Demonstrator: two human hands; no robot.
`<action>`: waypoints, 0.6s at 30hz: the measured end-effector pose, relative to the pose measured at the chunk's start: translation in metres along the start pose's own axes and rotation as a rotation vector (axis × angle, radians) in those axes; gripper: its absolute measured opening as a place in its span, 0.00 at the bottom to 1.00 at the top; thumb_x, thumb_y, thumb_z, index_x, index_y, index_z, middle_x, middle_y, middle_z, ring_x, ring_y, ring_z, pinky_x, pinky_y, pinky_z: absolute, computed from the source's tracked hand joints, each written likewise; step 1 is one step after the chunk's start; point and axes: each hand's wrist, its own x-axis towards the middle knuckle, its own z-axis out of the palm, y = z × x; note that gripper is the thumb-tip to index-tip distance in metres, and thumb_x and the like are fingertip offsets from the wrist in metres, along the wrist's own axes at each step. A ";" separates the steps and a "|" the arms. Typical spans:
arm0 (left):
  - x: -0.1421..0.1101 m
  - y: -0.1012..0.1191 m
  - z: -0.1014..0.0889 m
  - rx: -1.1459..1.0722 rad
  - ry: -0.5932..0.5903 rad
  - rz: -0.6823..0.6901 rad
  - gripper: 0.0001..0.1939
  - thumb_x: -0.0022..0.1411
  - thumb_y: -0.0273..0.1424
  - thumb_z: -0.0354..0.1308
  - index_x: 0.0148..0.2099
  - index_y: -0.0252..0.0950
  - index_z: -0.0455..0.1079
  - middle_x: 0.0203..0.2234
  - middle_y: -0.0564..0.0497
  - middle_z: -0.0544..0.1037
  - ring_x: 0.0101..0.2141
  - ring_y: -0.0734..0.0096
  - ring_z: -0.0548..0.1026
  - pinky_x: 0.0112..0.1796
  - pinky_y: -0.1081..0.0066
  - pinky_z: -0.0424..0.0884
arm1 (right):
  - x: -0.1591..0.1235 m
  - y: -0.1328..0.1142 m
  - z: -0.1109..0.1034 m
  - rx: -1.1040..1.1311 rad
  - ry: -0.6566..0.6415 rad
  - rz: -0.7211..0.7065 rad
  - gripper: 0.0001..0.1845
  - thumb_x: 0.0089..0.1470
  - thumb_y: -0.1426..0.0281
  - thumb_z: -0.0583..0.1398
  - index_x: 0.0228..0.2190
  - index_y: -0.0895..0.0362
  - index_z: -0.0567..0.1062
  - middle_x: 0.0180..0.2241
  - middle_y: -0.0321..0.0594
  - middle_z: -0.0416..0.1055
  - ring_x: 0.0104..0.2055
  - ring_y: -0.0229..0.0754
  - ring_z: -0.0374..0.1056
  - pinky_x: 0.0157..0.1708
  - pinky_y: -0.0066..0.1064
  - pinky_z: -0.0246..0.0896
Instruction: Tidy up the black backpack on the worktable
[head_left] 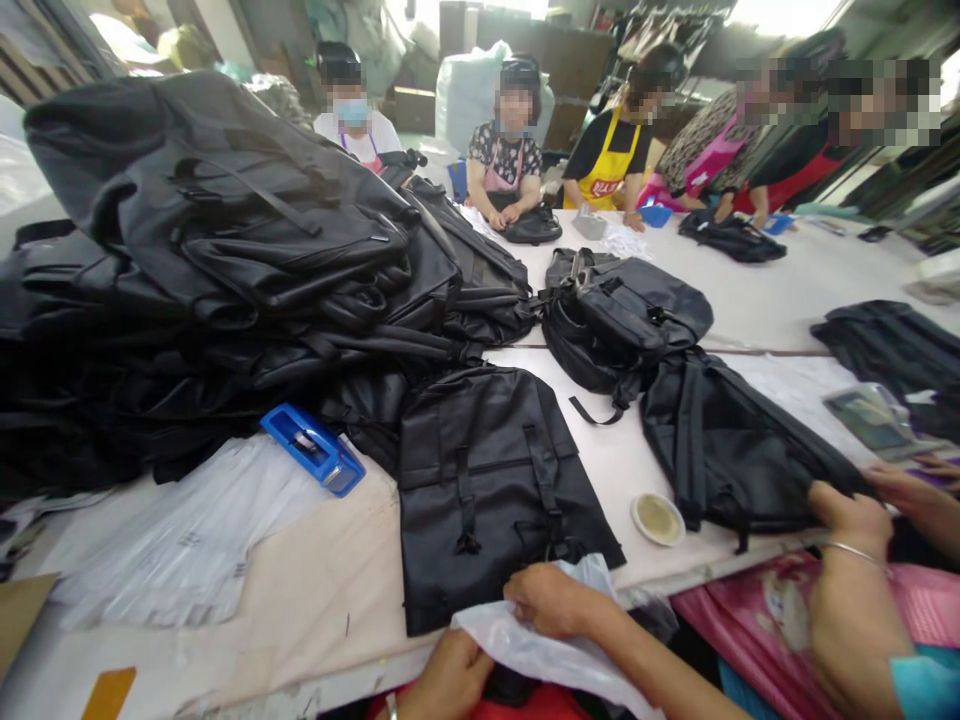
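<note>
Both hands, left (450,680) and right (551,600), grip one plastic bag (540,650) beside one flat backpack (487,480).

Thin, translucent white plastic bag (540,645), crinkled and faintly glossy, gripped by the left hand (450,680) and right hand (551,600). Just beyond the bag, a flat black backpack (487,480) of smooth, matt synthetic cloth with woven webbing straps. Left of the backpack, a glossy blue hard-plastic tape dispenser (315,448). Beneath the backpack, a matt, pale table (330,580), scuffed.
</note>
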 end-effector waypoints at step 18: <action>0.040 0.005 -0.054 1.096 0.050 0.106 0.13 0.66 0.30 0.46 0.43 0.33 0.71 0.43 0.37 0.79 0.38 0.57 0.79 0.36 0.62 0.74 | -0.001 -0.008 0.052 -0.111 0.212 0.026 0.11 0.51 0.76 0.55 0.30 0.59 0.78 0.26 0.48 0.76 0.26 0.46 0.70 0.24 0.33 0.56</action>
